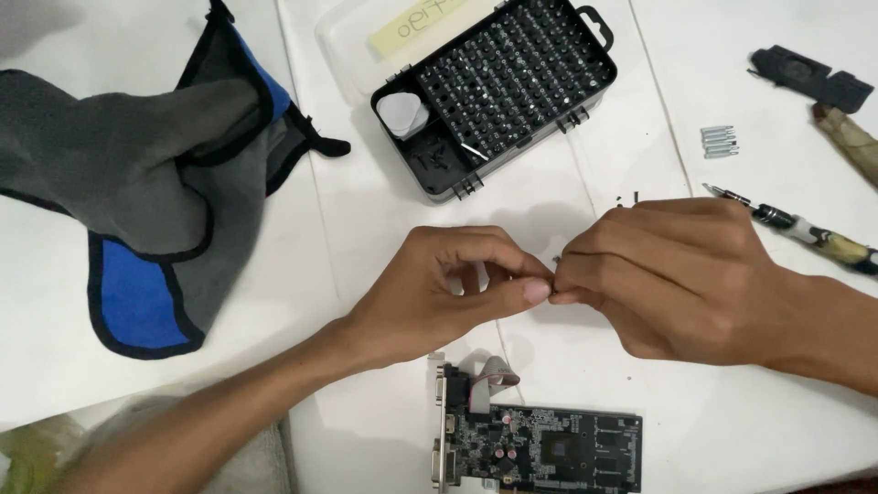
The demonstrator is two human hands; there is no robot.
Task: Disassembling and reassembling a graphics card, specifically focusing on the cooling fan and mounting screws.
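My left hand point(448, 288) and my right hand point(672, 274) meet above the white table, fingertips pinched together on something very small that I cannot make out. Just below them lies a black circuit card point(549, 450) with a metal bracket and a grey ribbon cable at its left end. A black case of screwdriver bits point(501, 90) stands open beyond the hands. A screwdriver point(805, 229) with a patterned handle lies right of my right hand.
A grey and blue cloth point(151, 192) is heaped at the left. Several loose silver bits point(719, 141) lie at the upper right, beside a black part point(812, 78). The white table point(366, 238) has seams running front to back.
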